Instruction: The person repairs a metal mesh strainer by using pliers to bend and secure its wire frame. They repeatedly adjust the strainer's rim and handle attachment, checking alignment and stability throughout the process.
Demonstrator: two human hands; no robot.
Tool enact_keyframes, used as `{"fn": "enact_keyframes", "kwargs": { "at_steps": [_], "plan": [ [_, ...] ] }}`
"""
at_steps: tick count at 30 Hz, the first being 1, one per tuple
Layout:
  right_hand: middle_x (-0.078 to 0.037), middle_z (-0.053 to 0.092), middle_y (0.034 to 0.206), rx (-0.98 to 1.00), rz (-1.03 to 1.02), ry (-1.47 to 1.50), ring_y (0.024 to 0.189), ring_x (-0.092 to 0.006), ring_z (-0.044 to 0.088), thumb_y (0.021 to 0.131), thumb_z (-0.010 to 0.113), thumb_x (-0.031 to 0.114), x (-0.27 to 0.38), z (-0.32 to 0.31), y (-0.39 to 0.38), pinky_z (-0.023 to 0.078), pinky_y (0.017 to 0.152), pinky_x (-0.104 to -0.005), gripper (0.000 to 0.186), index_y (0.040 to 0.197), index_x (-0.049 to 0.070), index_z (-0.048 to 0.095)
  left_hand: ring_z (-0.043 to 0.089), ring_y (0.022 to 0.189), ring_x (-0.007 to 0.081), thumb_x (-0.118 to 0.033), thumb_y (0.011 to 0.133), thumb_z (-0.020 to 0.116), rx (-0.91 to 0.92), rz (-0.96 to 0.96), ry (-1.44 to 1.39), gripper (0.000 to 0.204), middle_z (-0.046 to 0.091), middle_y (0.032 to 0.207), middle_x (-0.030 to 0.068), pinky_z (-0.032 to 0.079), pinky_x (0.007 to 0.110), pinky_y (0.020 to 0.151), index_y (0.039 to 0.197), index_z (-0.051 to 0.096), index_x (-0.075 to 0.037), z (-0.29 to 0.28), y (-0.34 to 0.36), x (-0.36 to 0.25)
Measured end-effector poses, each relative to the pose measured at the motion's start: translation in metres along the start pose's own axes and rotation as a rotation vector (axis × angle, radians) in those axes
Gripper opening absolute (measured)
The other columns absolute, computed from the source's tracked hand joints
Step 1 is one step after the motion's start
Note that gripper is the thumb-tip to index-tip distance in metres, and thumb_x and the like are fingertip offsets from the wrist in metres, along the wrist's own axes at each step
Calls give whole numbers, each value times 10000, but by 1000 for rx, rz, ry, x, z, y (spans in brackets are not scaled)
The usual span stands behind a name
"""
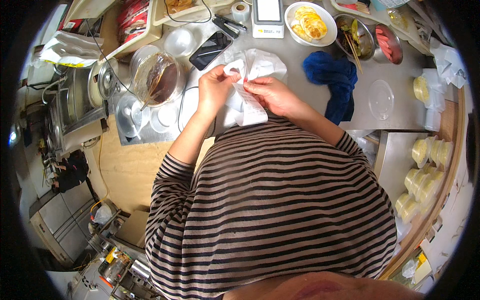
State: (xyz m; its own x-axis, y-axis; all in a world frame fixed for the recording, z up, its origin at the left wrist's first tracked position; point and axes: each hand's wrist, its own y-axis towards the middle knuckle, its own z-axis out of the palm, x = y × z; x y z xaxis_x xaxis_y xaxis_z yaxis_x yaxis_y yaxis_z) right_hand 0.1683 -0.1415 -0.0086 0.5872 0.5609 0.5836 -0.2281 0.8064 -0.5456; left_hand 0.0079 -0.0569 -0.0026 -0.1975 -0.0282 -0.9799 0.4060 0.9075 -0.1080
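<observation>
In front of my body, a white plastic bag (pixel 269 65) stands on the steel counter with its top gathered up. My left hand (pixel 214 91) pinches the looped top of the bag between thumb and fingers. From the left, close beside it, my right hand (pixel 272 96) meets it with thumb and forefinger closed on a long white paper receipt (pixel 253 109). The printed strip hangs down between both hands toward my striped shirt. Bag and paper overlap at the fingertips, so the exact grip there is partly hidden.
Left of my hands are a tub of brown sauce (pixel 165 82), clear plastic lids (pixel 131 117) and a black phone (pixel 211 50). Beyond stands a white scale (pixel 268 20). A bowl of flat yellow cakes (pixel 311 25), a blue cloth (pixel 330 75) and a clear lid (pixel 381 100) lie rightward.
</observation>
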Motion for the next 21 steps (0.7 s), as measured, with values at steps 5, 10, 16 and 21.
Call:
{"fn": "enact_keyframes", "kwargs": {
  "at_steps": [5, 10, 16, 21],
  "plan": [
    [-72, 664, 768, -38, -37, -138, 556, -122, 609, 891, 665, 284, 0, 12, 4, 491, 492, -255, 293, 984, 6, 662, 636, 701, 128, 21, 821, 659, 114, -284, -226, 89, 687, 825, 66, 505, 252, 651, 905, 664, -8, -8, 9, -13],
    [-53, 629, 654, -172, -21, -339, 484, -109, 578, 852, 712, 332, -1, 17, 13, 447, 413, -244, 328, 834, 9, 662, 635, 734, 161, -24, 839, 600, 127, -397, -291, 80, 670, 837, 85, 517, 288, 667, 904, 643, -5, -13, 8, -18],
    [-50, 609, 596, -254, -234, -718, 493, -158, 583, 777, 764, 398, -3, 9, 6, 445, 449, -296, 381, 749, 35, 654, 643, 798, 177, -91, 848, 640, 336, -338, -520, 109, 672, 912, 102, 525, 285, 724, 933, 641, -22, -31, 22, -16],
    [-105, 645, 721, -358, -357, -1212, 647, -238, 628, 707, 783, 434, -4, -22, -25, 487, 598, -366, 388, 800, 71, 679, 580, 937, 126, -30, 814, 639, 368, -81, -284, 95, 648, 962, 34, 438, 271, 876, 909, 633, -38, -56, 24, -24]
  ]
}}
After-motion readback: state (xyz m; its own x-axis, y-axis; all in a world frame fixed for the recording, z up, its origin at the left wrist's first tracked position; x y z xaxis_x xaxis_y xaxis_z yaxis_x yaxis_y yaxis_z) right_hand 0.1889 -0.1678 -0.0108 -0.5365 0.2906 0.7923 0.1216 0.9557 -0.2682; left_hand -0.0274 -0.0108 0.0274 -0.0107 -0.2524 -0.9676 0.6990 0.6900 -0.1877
